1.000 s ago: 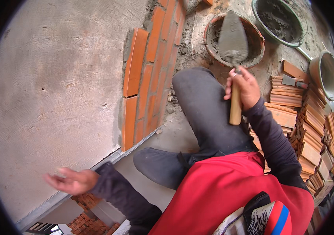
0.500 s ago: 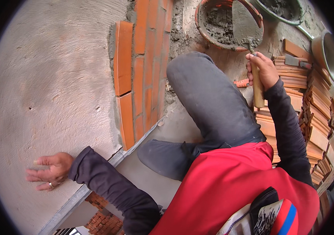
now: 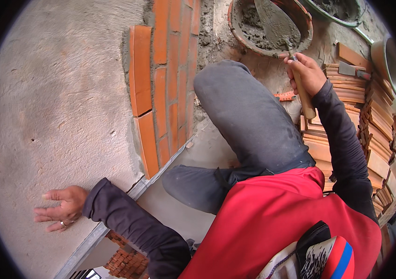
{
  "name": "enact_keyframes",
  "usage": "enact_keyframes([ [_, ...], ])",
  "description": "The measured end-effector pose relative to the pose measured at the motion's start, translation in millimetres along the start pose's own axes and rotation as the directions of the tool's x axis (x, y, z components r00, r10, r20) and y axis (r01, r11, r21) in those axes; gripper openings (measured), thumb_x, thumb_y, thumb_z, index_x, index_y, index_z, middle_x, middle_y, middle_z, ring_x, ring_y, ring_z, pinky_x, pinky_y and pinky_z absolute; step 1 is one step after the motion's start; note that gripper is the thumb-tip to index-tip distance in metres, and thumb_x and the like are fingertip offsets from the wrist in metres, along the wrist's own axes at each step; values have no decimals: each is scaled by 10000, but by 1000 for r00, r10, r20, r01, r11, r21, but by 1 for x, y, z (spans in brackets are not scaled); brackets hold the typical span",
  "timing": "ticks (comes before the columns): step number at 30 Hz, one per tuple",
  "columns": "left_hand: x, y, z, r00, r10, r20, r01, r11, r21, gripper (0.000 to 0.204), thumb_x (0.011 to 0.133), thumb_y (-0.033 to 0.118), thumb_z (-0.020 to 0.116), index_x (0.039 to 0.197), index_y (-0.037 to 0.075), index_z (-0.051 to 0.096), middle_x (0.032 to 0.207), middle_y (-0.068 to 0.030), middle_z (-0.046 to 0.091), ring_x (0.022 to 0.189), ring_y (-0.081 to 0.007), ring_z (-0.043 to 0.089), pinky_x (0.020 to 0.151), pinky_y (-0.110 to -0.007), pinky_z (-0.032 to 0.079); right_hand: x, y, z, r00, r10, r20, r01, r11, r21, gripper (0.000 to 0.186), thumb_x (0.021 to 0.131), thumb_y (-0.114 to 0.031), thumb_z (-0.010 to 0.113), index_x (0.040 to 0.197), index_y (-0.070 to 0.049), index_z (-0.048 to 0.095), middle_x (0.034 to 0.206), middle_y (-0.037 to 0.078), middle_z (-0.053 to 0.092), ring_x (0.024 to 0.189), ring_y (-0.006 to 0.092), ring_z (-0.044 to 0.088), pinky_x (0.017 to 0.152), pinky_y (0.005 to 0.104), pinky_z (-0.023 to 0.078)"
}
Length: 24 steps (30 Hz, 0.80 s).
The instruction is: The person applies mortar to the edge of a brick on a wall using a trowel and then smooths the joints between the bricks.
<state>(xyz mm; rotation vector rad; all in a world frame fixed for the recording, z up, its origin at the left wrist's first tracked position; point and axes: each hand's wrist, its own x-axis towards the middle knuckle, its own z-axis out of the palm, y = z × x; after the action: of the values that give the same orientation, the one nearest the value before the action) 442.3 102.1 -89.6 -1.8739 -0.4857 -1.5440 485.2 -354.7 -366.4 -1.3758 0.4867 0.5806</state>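
My right hand (image 3: 306, 73) grips the wooden handle of a trowel (image 3: 306, 96), whose mortar-smeared blade (image 3: 277, 28) rests inside an orange-rimmed bucket (image 3: 237, 32) of grey mortar. At the lower left, my left hand (image 3: 63, 207) lies with spread fingers on a pale rough plastered surface (image 3: 54, 107). Just right of that surface is a patch of terracotta brickwork (image 3: 172, 79) with grey joints, edged by two upright orange tiles (image 3: 140, 69) with a narrow gap between them.
A green-rimmed mortar bucket (image 3: 335, 11) and a grey pail (image 3: 388, 65) stand at upper right. Stacks of terracotta tiles (image 3: 377, 139) line the right side, with a scraper (image 3: 351, 69) on them. A metal edge (image 3: 137, 190) runs beside my left forearm, above piled bricks (image 3: 128, 260) lower down.
My left hand has come to rest on the plastered surface, fingers spread. My right hand has moved up and rightward, bringing the trowel blade down into the mortar, where it has since tilted slightly.
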Motion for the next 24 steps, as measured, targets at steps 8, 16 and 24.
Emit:
enact_keyframes([
  [8,2,-2,2,1000,16,0,-16,1000,7,702,902,605,417,1378,92,475,1469,-153,395,1406,-446,190,1138,-572,102,8,-4,-23,988,-149,-38,127,931,-343,244,953,-181,545,1092,13,495,708,28,522,498,89,490,433,257,430],
  [16,1,-2,0,1000,28,14,-27,999,-16,743,880,633,442,1383,86,460,1472,-166,384,1404,-453,186,1137,-577,95,12,-20,-24,987,-157,24,128,692,-710,172,939,-172,554,961,-5,518,627,0,472,483,69,455,416,256,390],
  [24,2,-7,-2,999,31,24,-30,999,-36,799,852,673,455,1372,67,466,1462,-184,390,1400,-465,182,1136,-582,81,25,-32,-53,928,-320,193,261,187,-947,227,850,-165,574,979,21,557,850,265,615,872,465,581,752,487,469],
])
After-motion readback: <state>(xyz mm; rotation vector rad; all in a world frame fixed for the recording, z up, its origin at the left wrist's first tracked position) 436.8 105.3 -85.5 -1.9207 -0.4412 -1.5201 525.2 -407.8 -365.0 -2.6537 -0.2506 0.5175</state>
